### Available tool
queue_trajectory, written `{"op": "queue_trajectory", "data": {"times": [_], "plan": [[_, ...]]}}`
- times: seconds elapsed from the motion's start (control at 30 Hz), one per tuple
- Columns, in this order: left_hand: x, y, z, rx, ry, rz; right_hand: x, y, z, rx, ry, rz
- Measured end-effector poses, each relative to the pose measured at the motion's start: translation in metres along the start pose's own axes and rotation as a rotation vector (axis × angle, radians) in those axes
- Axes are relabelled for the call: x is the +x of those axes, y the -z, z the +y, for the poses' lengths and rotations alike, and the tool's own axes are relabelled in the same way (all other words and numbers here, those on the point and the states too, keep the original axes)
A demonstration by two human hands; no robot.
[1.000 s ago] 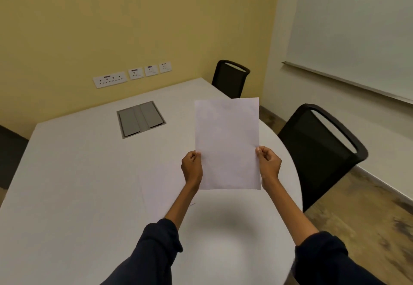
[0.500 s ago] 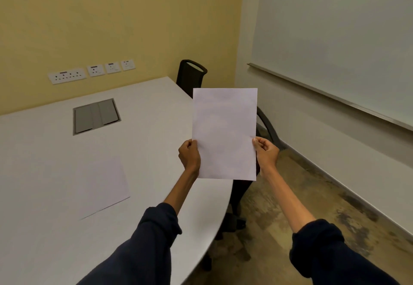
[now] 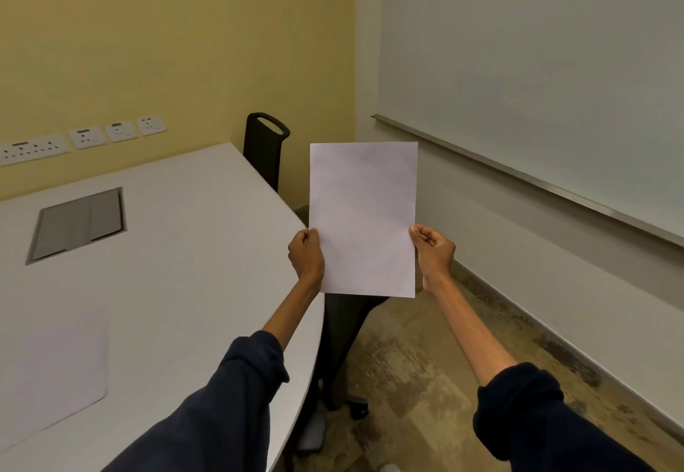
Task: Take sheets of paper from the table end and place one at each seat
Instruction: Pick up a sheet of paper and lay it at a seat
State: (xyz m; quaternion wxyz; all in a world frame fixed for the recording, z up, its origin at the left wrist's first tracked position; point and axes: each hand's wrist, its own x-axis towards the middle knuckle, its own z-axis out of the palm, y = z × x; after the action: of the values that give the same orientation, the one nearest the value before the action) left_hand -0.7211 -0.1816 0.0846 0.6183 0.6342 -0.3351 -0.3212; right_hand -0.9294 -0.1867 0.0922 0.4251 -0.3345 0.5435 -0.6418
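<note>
Beside white table (image 3: 192, 256) (one sheet (image 3: 55, 371) lying there), both hands pinch upright paper (image 3: 362, 218).

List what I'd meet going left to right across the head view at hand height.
Sheet lying on the table → grey hatch in the table → left hand → held sheet → right hand → whiteboard ledge.
</note>
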Motion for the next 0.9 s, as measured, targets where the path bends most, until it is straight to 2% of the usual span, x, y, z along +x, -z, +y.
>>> {"op": "queue_trajectory", "data": {"times": [0.3,0.57,0.9], "plan": [[0.078,-0.138,0.011,-0.001,-0.074,-0.015,0.172,0.000,-0.023,-0.105,0.033,-0.011],[0.134,-0.171,0.015,0.051,-0.090,0.145,0.263,-0.059,-0.009,-0.057,-0.038,-0.133],[0.199,-0.176,0.008,0.067,-0.038,0.507,0.354,-0.174,0.005,-0.143,-0.101,-0.552]]}}
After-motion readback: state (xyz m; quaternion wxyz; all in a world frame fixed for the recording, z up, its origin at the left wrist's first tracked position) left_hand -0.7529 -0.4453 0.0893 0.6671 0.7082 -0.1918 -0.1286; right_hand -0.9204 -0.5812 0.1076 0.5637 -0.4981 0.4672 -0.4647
